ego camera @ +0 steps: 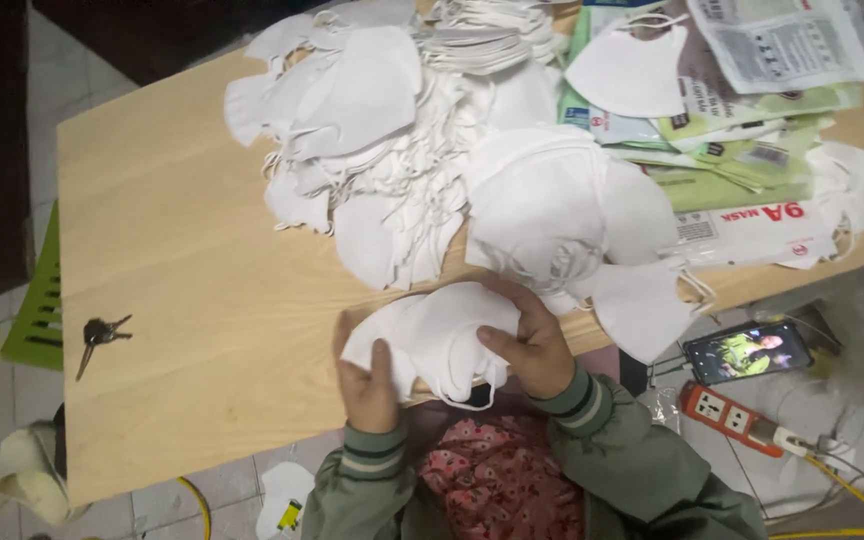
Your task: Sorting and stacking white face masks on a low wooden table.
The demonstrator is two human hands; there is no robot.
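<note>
I see both hands at the table's (182,300) near edge, holding a small stack of white masks (432,335) between them. My left hand (367,385) grips the stack's left end, thumb on top; my right hand (532,345) pinches its right end. The big mask heap (392,130) lies farther up the table, green packets (742,150) right of it, keys (100,335) far left.

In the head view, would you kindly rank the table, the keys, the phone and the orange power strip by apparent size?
1. Table
2. Power strip and phone: these look alike, and both lie lower than the tabletop, so no ranking between them.
3. Keys
</note>
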